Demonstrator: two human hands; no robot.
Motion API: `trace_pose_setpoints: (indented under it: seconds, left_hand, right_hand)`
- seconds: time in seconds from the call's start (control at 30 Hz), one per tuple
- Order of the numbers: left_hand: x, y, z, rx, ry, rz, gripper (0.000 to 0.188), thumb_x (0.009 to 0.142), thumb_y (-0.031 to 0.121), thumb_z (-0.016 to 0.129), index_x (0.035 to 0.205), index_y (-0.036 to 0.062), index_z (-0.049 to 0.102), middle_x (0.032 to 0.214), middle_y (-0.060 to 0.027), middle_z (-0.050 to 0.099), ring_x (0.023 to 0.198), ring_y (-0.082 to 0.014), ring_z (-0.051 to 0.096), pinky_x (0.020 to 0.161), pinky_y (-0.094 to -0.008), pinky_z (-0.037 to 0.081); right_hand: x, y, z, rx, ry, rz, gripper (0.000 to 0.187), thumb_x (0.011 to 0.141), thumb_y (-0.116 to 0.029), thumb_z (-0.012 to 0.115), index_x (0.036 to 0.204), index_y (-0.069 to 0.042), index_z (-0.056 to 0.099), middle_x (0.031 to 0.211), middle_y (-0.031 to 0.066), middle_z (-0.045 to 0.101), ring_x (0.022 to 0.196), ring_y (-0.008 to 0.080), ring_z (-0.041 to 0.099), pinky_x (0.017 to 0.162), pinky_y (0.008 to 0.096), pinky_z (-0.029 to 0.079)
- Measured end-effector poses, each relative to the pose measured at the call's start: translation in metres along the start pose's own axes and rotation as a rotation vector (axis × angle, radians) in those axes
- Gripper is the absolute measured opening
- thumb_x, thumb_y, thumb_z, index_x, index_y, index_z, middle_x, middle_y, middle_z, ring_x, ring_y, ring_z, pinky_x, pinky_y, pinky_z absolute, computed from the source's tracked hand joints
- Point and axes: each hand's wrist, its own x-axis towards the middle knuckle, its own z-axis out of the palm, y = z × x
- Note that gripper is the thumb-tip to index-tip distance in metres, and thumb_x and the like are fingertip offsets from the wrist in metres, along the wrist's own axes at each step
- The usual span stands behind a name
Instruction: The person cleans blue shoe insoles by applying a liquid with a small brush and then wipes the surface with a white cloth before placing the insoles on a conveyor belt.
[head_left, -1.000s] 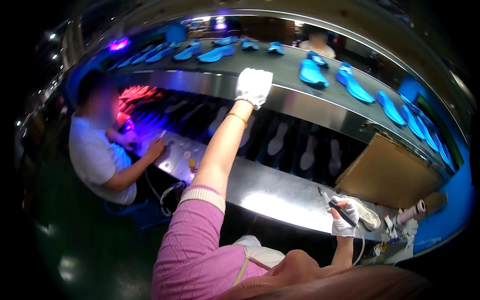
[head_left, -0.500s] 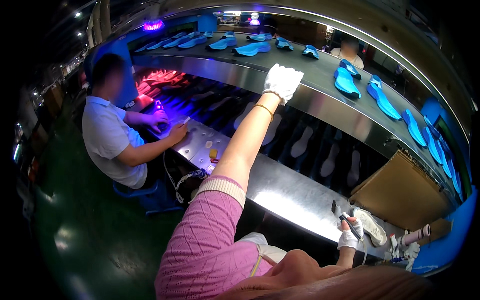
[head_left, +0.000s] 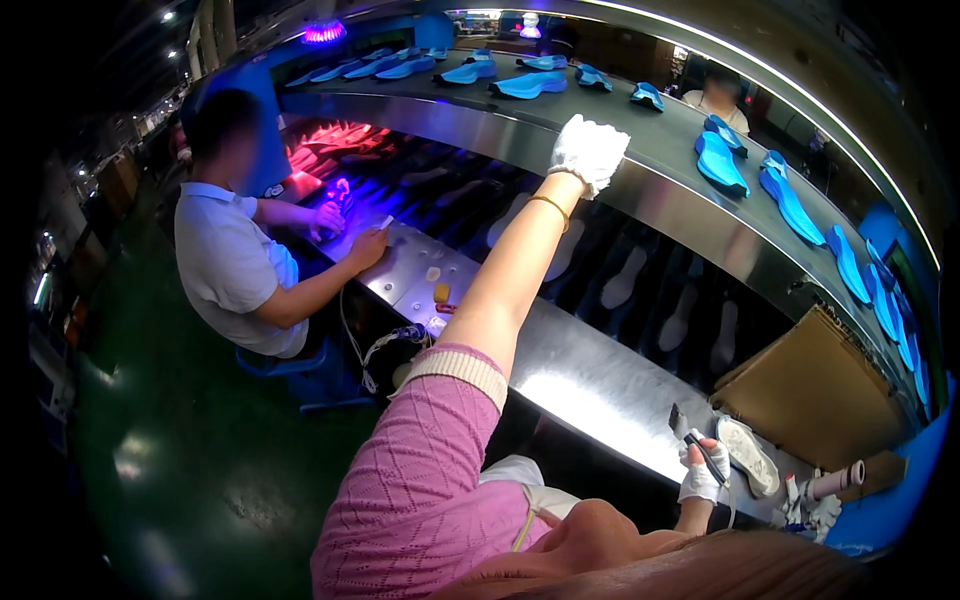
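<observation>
White-gloved left hand (head_left: 590,152) rests on the upper conveyor shelf (head_left: 660,165), holding nothing.
I see my right hand (head_left: 700,478) closed around a dark brush (head_left: 692,438) above a pale insole (head_left: 748,455) on the steel bench (head_left: 590,375), within reach.

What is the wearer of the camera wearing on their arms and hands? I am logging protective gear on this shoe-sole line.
The left hand is in a white fabric glove, with a thin gold bangle at the wrist and a pink knit sleeve with a cream ribbed cuff pushed up the arm. The right hand wears a white glove too; its sleeve is hidden.
</observation>
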Motion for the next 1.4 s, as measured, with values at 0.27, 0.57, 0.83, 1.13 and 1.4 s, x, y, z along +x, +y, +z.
trace_pose_setpoints:
  seconds: [0.27,0.57,0.83,1.13,1.4]
  left_hand:
    - [-0.002,0.0,0.002,-0.015,0.002,-0.008,0.017,0.084,0.019,0.051,0.095,0.0124,0.063,0.096,-0.0068,0.064,0.092,-0.0237,0.061,0.084,-0.0385,0.043]
    - [-0.002,0.001,-0.006,-0.03,0.004,0.009,0.019,0.086,0.021,0.048,0.094,0.0134,0.063,0.095,-0.0068,0.064,0.091,-0.0235,0.061,0.084,-0.0385,0.042]
    - [-0.009,-0.005,0.006,-0.057,0.067,-0.005,0.018,0.084,0.021,0.052,0.098,0.0151,0.062,0.099,-0.0053,0.063,0.096,-0.0229,0.059,0.09,-0.0393,0.04]
    - [-0.012,-0.01,0.011,-0.111,0.169,0.006,0.014,0.083,0.022,0.05,0.09,0.0171,0.061,0.09,-0.003,0.061,0.09,-0.0211,0.058,0.088,-0.0388,0.039]
    - [-0.009,-0.01,0.025,-0.133,0.256,-0.03,0.02,0.086,0.025,0.044,0.082,0.0182,0.062,0.082,-0.0007,0.063,0.08,-0.0192,0.059,0.081,-0.0362,0.039]
  right_hand:
    - [0.007,-0.002,0.0,-0.003,-0.021,0.012,0.025,0.074,0.0,0.07,0.093,-0.005,0.056,0.092,0.0128,0.064,0.066,0.0184,0.062,0.059,0.0264,0.05]
    - [0.005,0.009,-0.004,-0.078,0.066,0.003,0.024,0.075,0.003,0.067,0.095,-0.005,0.056,0.093,0.0065,0.061,0.083,0.0159,0.06,0.08,0.0264,0.047]
    - [0.011,0.003,-0.003,-0.148,0.08,0.044,0.024,0.075,0.005,0.066,0.096,-0.004,0.057,0.1,0.0084,0.062,0.097,0.0177,0.057,0.092,0.0293,0.042]
    - [0.014,0.004,0.014,-0.101,0.089,0.103,0.024,0.076,0.0,0.068,0.096,-0.007,0.058,0.092,0.0066,0.065,0.046,0.006,0.045,0.041,0.0177,0.035]
    - [0.015,0.016,-0.008,-0.168,0.058,0.059,0.024,0.076,0.006,0.064,0.097,-0.004,0.057,0.099,0.0069,0.061,0.093,0.0155,0.057,0.088,0.0268,0.042]
